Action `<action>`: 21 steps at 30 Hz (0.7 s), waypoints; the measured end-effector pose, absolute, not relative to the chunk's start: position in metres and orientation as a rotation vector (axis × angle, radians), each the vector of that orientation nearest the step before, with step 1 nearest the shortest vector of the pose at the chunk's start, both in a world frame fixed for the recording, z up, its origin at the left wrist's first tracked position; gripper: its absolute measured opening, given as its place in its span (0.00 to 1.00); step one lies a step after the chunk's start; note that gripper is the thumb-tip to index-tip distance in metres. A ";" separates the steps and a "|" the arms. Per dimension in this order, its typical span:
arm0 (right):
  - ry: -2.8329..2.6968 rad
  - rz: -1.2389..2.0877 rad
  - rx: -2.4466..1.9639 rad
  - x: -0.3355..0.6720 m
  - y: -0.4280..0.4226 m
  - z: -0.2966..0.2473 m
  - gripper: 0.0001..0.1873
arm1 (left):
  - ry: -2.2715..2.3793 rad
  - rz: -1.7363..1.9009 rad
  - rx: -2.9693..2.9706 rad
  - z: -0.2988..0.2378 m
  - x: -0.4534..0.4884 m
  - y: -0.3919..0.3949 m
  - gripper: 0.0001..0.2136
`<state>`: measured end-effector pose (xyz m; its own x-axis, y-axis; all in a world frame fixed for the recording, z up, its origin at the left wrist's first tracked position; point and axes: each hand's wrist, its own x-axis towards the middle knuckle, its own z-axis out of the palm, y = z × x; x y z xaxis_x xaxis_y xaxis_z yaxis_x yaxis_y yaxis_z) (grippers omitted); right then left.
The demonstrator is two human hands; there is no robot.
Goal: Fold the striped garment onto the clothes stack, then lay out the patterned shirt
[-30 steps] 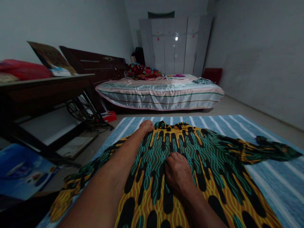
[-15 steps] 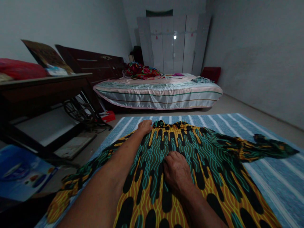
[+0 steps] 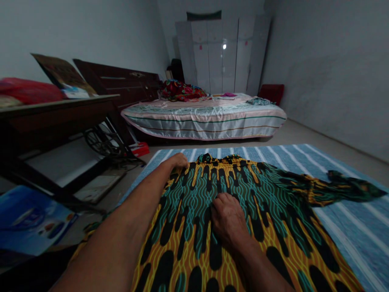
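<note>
A long-sleeved shirt (image 3: 200, 227) in black, teal and mustard lies spread out, its collar (image 3: 219, 159) at the far end. My left hand (image 3: 180, 161) is closed on the shirt's left shoulder, beside the collar; its fingertips are partly hidden. Lower down, at the middle of the body, my right hand (image 3: 229, 215) has its fingers curled into the cloth. The right sleeve (image 3: 337, 188) stretches out sideways with some creases. My left forearm covers most of the left sleeve. Beneath the shirt is a blue and white striped sheet (image 3: 352, 227).
Beyond the sheet stands a bed (image 3: 203, 121) with a striped satin cover and a red floral quilt (image 3: 182, 91). At left are a sewing machine table (image 3: 60, 104) and a blue printed box (image 3: 33, 221). Grey wardrobes (image 3: 215, 56) line the back wall.
My left hand has slid a little to the left along the shirt's shoulder, away from the collar. My right hand stays at about the same spot on the cloth.
</note>
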<state>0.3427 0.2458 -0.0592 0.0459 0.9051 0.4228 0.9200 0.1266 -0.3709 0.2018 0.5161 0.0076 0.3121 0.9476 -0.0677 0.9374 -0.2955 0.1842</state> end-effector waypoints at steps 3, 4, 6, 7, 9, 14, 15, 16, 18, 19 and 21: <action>-1.851 -0.033 -1.759 0.343 0.246 -0.058 0.06 | 1.699 -0.058 2.400 0.006 0.201 0.514 0.07; -1.854 -0.032 -1.760 0.343 0.246 -0.058 0.06 | 1.698 -0.071 2.408 0.005 0.202 0.514 0.05; -1.853 -0.032 -1.762 0.343 0.246 -0.057 0.05 | 1.710 -0.072 2.427 0.005 0.202 0.515 0.03; -1.852 -0.033 -1.760 0.344 0.246 -0.057 0.05 | 1.722 -0.068 2.437 0.004 0.202 0.516 0.03; -1.847 -0.031 -1.752 0.344 0.246 -0.057 0.06 | 1.750 -0.064 2.455 0.004 0.201 0.518 0.04; -1.839 -0.013 -1.750 0.343 0.246 -0.058 0.05 | 1.805 -0.062 2.507 0.005 0.196 0.521 0.08; -1.839 -0.011 -1.753 0.343 0.246 -0.058 0.05 | 1.816 -0.057 2.515 0.005 0.195 0.521 0.09; -1.841 -0.011 -1.757 0.344 0.246 -0.058 0.05 | 1.828 -0.049 2.522 0.005 0.194 0.521 0.09; -1.849 -0.007 -1.761 0.344 0.246 -0.058 0.05 | 1.854 -0.031 2.525 0.005 0.192 0.520 0.10; -1.851 -0.007 -1.761 0.344 0.245 -0.057 0.05 | 1.866 -0.022 2.521 0.005 0.191 0.519 0.11; -1.844 -0.012 -1.760 0.344 0.245 -0.057 0.06 | 1.876 -0.011 2.497 0.005 0.188 0.518 0.13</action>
